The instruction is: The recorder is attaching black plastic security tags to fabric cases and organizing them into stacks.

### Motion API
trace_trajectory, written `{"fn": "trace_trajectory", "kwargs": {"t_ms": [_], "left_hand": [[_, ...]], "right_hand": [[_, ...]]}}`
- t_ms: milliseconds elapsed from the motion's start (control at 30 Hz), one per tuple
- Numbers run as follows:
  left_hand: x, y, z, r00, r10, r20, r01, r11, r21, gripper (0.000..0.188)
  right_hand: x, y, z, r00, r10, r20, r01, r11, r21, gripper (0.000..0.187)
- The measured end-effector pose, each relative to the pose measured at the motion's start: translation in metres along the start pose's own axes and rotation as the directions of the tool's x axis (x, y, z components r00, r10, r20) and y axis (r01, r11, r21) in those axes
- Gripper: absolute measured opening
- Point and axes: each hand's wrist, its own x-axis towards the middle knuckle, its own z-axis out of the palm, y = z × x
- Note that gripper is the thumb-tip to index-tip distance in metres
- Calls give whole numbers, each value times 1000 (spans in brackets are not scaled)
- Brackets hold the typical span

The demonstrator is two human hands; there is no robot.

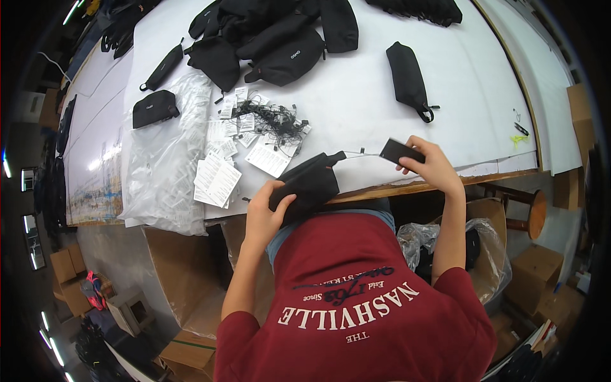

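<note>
My left hand [266, 213] is closed round one end of a black zip pouch [316, 184], thumb on top, at the near edge of the table. In my right hand [429, 167], a small flat black hang tag [396, 151] is pinched between thumb and fingers. A thin string stretches from this tag to the loop at the pouch's far end. Beyond my left hand lie white printed tags [217, 180] and a tangle of black tag strings [273, 124].
Clear plastic bags [168, 165] cover the table at left, with a small black pouch [154, 109] on them. More black pouches [286, 51] are heaped at the back. One pouch [407, 77] and thread snips [521, 129] lie right. Below stands a plastic-lined carton [493, 251].
</note>
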Motion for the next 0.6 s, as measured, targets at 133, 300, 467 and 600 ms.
{"fn": "trace_trajectory", "kwargs": {"t_ms": [133, 300, 467, 600], "left_hand": [[-2, -1, 2, 991, -17, 136, 16, 1000, 11, 23], [-3, 7, 4, 979, 48, 198, -62, 996, 65, 23], [-3, 16, 1, 970, 69, 235, -95, 991, 99, 23], [-6, 18, -1, 968, 70, 240, -97, 990, 104, 24]], "right_hand": [[5, 5, -2, 929, 7, -371, 166, 885, 434, 13], [38, 20, 50, 914, 296, -278, 301, -34, 953, 18], [67, -13, 101, 943, 329, 52, 56, -311, 949, 33], [75, -16, 106, 976, 156, 149, -88, -344, 935, 33]]}}
